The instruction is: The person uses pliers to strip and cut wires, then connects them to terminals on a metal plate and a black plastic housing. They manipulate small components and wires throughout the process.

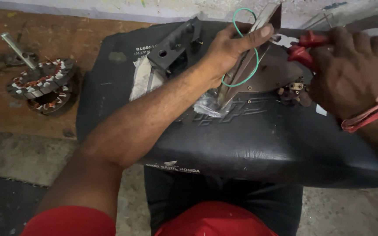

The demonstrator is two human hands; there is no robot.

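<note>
My left hand [230,48] reaches across a black padded seat [259,144] and grips a long flat metal strip [246,57] that stands tilted, with a loop of green wire [255,70] around it. My right hand [351,70] is closed on a red-handled tool [305,48], pliers or cutters, whose jaws are hidden near the strip. A small brown part with terminals [295,91] lies just below the tool. A crumpled clear plastic bag [206,106] lies at the strip's lower end.
A black metal bracket [176,43] rests on the seat's far left. On the brown floor to the left lies a round stator with copper windings [42,85] and a metal rod [17,50]. A pale wall runs along the back.
</note>
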